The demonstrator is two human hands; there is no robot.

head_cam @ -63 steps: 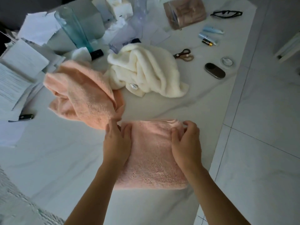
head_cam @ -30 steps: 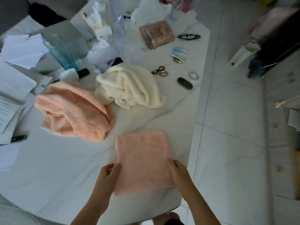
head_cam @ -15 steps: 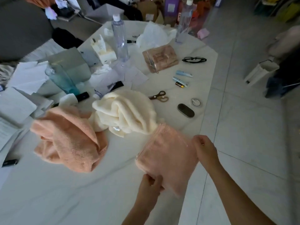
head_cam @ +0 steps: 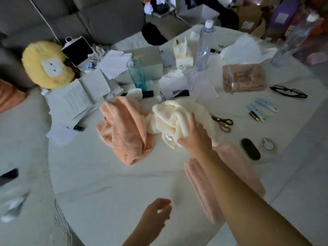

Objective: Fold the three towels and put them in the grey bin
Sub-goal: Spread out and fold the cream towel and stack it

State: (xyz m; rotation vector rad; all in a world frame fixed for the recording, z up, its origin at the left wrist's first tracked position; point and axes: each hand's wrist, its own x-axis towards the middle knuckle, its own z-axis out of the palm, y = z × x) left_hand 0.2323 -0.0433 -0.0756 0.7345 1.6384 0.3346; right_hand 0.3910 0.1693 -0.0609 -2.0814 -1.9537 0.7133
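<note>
A folded pink towel [head_cam: 245, 167] lies at the table's right edge, partly under my right forearm. My right hand [head_cam: 195, 137] reaches across it and rests on the crumpled cream towel [head_cam: 170, 118], fingers stretched over the cloth and thumb at its near edge. Touching the cream towel's left side is a crumpled peach towel [head_cam: 124, 128]. My left hand [head_cam: 156, 215] hovers low over the bare near part of the table [head_cam: 110, 183], fingers apart and holding nothing. A grey box [head_cam: 149, 59] stands at the back among the clutter.
Scissors [head_cam: 223, 123], a dark oval case [head_cam: 250, 149], a tape roll [head_cam: 268, 143], tubes [head_cam: 260, 109] and glasses [head_cam: 288, 92] lie right of the towels. Behind them stand a teal glass [head_cam: 137, 73], a water bottle [head_cam: 204, 48], papers [head_cam: 79, 98] and a yellow plush [head_cam: 48, 64]. Floor lies to the right.
Both hands let go of the folded pink towel, which now lies at the table's right edge. My right hand moved forward onto the cream towel and my left hand drew back.
</note>
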